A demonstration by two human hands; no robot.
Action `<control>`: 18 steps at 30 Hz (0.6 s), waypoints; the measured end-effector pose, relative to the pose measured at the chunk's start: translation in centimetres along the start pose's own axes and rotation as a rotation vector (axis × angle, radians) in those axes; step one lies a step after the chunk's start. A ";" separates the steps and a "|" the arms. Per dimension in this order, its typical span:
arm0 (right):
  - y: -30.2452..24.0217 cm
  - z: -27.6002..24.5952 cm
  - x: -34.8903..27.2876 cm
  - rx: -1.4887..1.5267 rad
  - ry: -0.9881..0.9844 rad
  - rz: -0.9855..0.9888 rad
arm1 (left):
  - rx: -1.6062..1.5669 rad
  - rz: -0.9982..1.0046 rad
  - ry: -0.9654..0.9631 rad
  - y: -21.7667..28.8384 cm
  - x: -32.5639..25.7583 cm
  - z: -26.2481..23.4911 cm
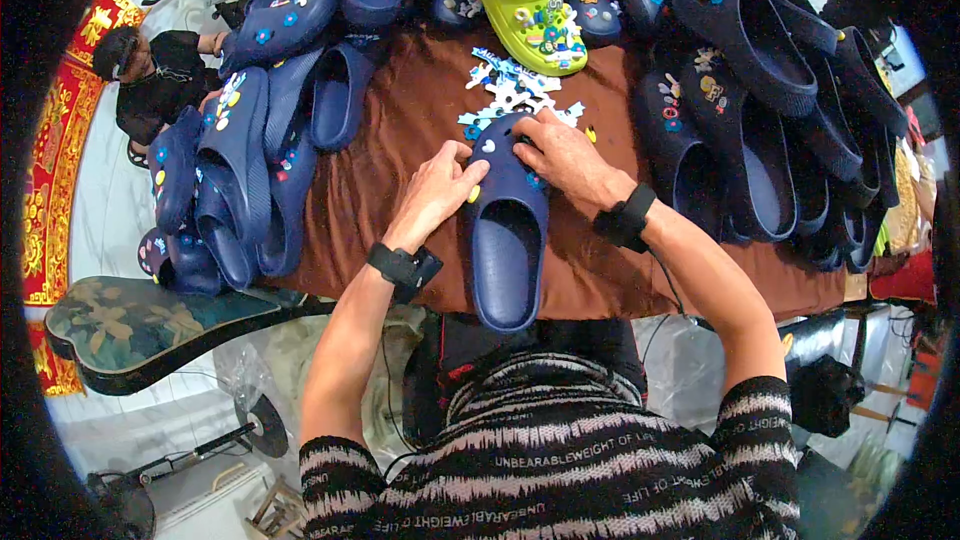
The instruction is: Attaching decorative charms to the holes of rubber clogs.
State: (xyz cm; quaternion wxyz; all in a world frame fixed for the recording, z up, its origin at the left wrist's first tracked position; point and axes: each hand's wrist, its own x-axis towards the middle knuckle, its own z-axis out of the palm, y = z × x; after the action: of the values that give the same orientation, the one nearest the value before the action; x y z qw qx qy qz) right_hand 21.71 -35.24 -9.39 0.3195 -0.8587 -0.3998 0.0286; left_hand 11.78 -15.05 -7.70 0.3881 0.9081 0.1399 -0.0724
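Note:
A navy clog [508, 270] lies in front of me with its heel toward me and its toe away. White, yellow and blue charms sit on its upper. My left hand [437, 190] is closed at the clog's left side, thumb against the upper beside a yellow charm [473, 194]. My right hand [570, 158] bends over the toe, fingertips pressed together on its right part; whatever they pinch is hidden. Just beyond the toe, a pile of white and blue charms [505, 90] touches a lime green clog [525, 5] covered in charms.
Navy clogs are heaped at the left [235, 150] and right [765, 130] of the brown cloth [400, 110]. A patterned padded stool [150, 325] stands by the table's left edge. Farther left is another person [165, 80] in black.

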 end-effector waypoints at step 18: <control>-0.6 0.5 -0.1 -0.037 -0.016 0.053 | -0.268 -0.061 0.031 -5.6 2.4 2.2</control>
State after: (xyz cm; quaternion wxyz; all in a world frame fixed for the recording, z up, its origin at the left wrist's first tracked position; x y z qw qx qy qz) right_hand 21.10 -34.78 -9.44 0.2996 -0.8745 -0.3797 0.0364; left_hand 12.27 -12.48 -13.64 0.5012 0.8445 0.1818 -0.0508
